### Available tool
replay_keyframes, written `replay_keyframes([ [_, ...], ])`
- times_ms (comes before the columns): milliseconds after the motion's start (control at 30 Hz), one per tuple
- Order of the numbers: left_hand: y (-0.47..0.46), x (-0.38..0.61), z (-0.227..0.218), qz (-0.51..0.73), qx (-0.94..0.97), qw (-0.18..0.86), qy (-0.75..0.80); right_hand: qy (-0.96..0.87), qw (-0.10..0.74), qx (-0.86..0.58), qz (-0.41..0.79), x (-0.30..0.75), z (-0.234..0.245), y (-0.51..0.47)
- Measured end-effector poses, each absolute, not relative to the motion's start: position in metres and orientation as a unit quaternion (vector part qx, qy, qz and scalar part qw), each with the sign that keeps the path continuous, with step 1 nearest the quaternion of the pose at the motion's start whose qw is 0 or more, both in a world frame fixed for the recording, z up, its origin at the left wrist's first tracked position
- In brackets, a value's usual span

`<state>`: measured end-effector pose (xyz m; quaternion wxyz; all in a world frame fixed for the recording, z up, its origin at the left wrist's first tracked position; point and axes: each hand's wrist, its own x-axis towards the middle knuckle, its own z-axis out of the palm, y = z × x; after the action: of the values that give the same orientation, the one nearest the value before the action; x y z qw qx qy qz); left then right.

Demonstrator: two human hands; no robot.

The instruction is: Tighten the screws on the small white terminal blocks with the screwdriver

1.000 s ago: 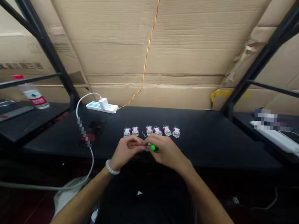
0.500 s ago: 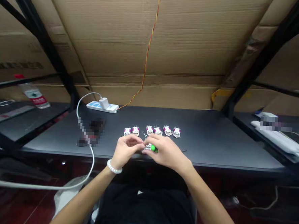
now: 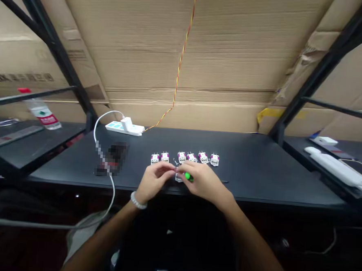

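Close to the front edge of the black table, my left hand (image 3: pixel 156 179) has thumb and fingertips pinched together; whatever sits in the pinch is too small to make out. My right hand (image 3: pixel 205 181) is curled around a green-handled tool (image 3: pixel 188 176), seemingly a screwdriver, whose thin dark shaft sticks out to the right below the palm. Its fingertips meet those of my left hand. A small white unit (image 3: pixel 179 178) lies between the hands, partly covered by my right fingers. Just beyond stand several small white-and-purple units (image 3: pixel 203 157) in a row, with tiny loose metal-looking pieces (image 3: pixel 175 161) nearby.
A white power strip (image 3: pixel 114 126) with a plugged-in adapter lies at the back left; its white cable (image 3: pixel 113 194) loops over the front edge. Left of my hands is a dark blurred object (image 3: pixel 113 158). Black metal posts (image 3: pixel 279 133) stand at both sides. A bottle (image 3: pixel 47 117) lies far left.
My hands stay at nearly the same spot with fingertips together. More of the small white unit shows beneath my right fingers, and the green handle has turned slightly.
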<state>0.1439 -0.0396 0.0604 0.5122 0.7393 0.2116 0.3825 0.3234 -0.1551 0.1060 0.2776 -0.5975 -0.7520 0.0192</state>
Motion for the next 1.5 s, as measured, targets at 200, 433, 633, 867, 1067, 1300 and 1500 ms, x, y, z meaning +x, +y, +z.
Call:
replay_keyframes([
  [200,-0.038,0.141,0.062,0.357,0.831,0.378,0.199,-0.744,0.249,-0.619,0.033,0.325,0.107,-0.155],
  [433,-0.031,0.137,0.057,0.283,0.904,0.29,0.135,-0.75,0.215,-0.624,0.043,0.324,0.099,-0.152],
  [633,-0.03,0.136,0.055,0.269,0.905,0.298,0.138,-0.755,0.165,-0.635,0.012,0.32,0.097,-0.151],
  [867,-0.029,0.137,0.054,0.29,0.892,0.32,0.129,-0.765,0.061,-0.639,-0.05,0.315,0.096,-0.152],
  [1067,-0.028,0.137,0.054,0.29,0.887,0.335,0.128,-0.781,0.069,-0.614,-0.092,0.316,0.087,-0.149],
  [1300,-0.028,0.137,0.053,0.293,0.886,0.334,0.136,-0.785,0.088,-0.604,-0.104,0.317,0.083,-0.148],
  [1500,-0.028,0.136,0.054,0.296,0.886,0.33,0.135,-0.787,0.101,-0.599,-0.112,0.317,0.082,-0.149],
])
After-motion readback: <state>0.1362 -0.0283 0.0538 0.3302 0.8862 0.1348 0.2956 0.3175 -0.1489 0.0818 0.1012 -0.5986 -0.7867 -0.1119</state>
